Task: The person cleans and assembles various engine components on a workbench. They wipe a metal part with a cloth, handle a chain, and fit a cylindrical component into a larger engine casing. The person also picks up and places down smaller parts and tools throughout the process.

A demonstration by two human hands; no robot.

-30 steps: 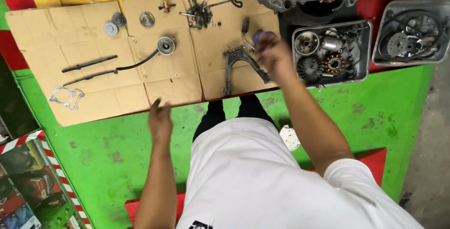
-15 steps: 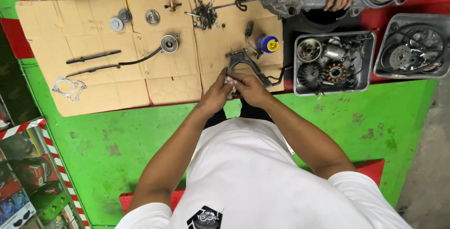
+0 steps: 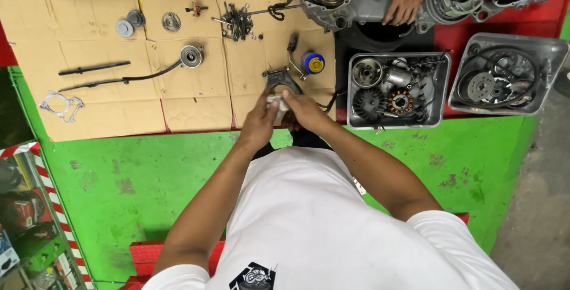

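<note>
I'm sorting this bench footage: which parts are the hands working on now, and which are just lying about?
In hand:
- left hand and right hand, both on the small whitish piece
- dark forked metal part, touching them

Lying about:
- blue-and-yellow round cap
- grey metal tray of engine parts
- long black rod
- flat metal gasket

Small whitish, crumpled-looking piece (image 3: pixel 276 103) pinched between the fingertips of both hands over the brown cardboard sheet, just in front of a dark grey forked metal bracket (image 3: pixel 281 79) lying flat on that cardboard, its two legs spread toward the hands, touching or almost touching the whitish piece.
</note>
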